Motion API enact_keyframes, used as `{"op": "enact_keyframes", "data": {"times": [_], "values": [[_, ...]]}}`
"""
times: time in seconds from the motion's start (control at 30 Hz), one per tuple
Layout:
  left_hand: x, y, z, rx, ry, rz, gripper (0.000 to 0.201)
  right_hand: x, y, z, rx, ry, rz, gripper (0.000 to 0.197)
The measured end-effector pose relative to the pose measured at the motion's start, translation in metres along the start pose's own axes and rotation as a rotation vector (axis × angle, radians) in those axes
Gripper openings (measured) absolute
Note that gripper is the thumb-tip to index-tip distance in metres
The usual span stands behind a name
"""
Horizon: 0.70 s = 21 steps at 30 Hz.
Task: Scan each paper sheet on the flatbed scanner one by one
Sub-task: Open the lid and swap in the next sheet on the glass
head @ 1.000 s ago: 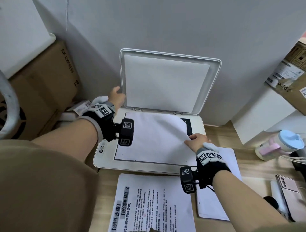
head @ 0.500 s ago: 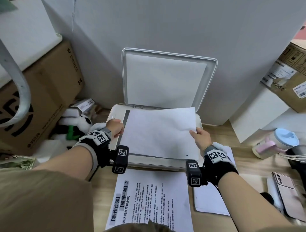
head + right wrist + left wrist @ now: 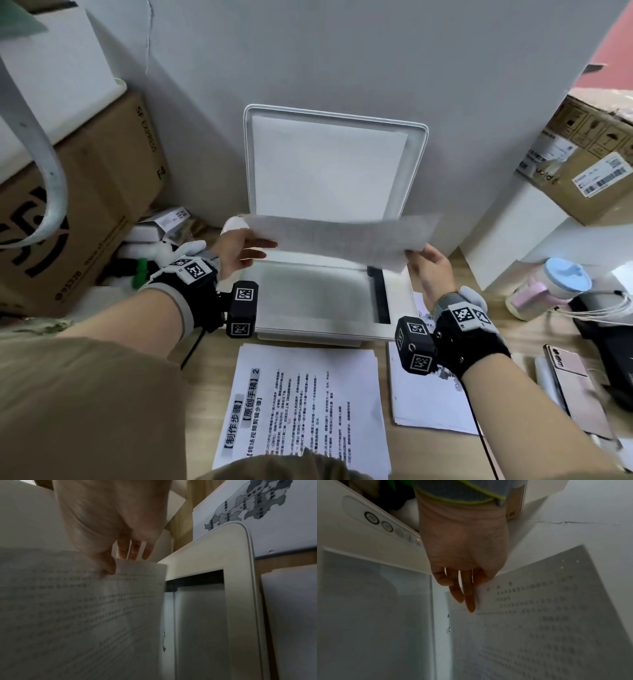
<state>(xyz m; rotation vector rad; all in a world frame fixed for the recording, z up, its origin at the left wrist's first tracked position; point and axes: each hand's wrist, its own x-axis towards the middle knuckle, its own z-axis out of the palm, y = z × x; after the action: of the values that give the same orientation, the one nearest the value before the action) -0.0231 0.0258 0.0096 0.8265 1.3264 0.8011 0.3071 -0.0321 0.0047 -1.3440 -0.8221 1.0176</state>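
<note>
The white flatbed scanner [image 3: 400, 294] stands with its lid [image 3: 329, 164] raised against the wall and its glass [image 3: 308, 294] bare. A printed paper sheet [image 3: 342, 240] hangs tilted in the air over the glass, text side down. My left hand [image 3: 250, 250] holds its left edge, with straight fingers [image 3: 467, 599] under the sheet [image 3: 539, 615] and the thumb hidden. My right hand [image 3: 418, 255] pinches the right edge: the thumb [image 3: 109, 566] lies on the printed face of the sheet [image 3: 77, 608] and the fingers are behind it.
A stack of printed pages [image 3: 301, 411] lies in front of the scanner, and another stack [image 3: 428, 394] to its right. Cardboard boxes [image 3: 85, 205] crowd the left. At right are white boxes [image 3: 507, 233], a blue-lidded cup [image 3: 555, 287] and a phone [image 3: 568, 370].
The sheet lay flat on the glass; my right hand lifted it by its right edge. My left hand left the lid's edge and took the sheet's left side. The glass now shows.
</note>
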Motion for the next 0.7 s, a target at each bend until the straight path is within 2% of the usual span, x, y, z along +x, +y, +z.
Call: {"op": "enact_keyframes", "data": {"times": [0.07,0.13,0.23,0.27,0.33,0.43,0.5,0.57,0.63,0.7], "values": [[-0.003,-0.005,-0.005,-0.041,-0.011,0.004,0.043,-0.004,0.005,-0.006,0.002,-0.02,-0.012,0.031],[-0.002,-0.015,-0.008,-0.084,-0.011,-0.006,0.051,-0.01,0.013,-0.012,0.023,-0.037,0.06,0.039],[-0.01,-0.032,-0.009,0.062,-0.044,-0.036,0.025,-0.018,0.028,-0.019,-0.043,-0.062,0.14,0.05],[-0.013,-0.038,-0.009,0.101,-0.047,-0.035,0.025,-0.021,0.032,-0.02,-0.098,-0.05,0.155,0.048],[-0.01,-0.051,-0.012,0.175,-0.009,-0.008,0.039,-0.025,0.04,-0.02,-0.178,-0.015,0.22,0.034],[-0.006,-0.066,-0.014,0.354,0.099,0.038,0.052,-0.027,0.05,-0.02,-0.152,0.007,0.337,0.032],[-0.005,-0.071,-0.013,0.454,0.143,0.031,0.056,-0.03,0.054,-0.02,-0.133,0.029,0.369,0.023],[-0.006,-0.071,-0.011,0.485,0.176,0.017,0.051,-0.031,0.058,-0.021,-0.162,0.075,0.361,0.018],[-0.007,-0.069,-0.009,0.482,0.195,0.033,0.039,-0.033,0.06,-0.023,-0.235,0.105,0.369,0.029],[-0.009,-0.069,-0.008,0.44,0.224,0.074,0.031,-0.036,0.059,-0.023,-0.296,0.05,0.39,0.028]]}}
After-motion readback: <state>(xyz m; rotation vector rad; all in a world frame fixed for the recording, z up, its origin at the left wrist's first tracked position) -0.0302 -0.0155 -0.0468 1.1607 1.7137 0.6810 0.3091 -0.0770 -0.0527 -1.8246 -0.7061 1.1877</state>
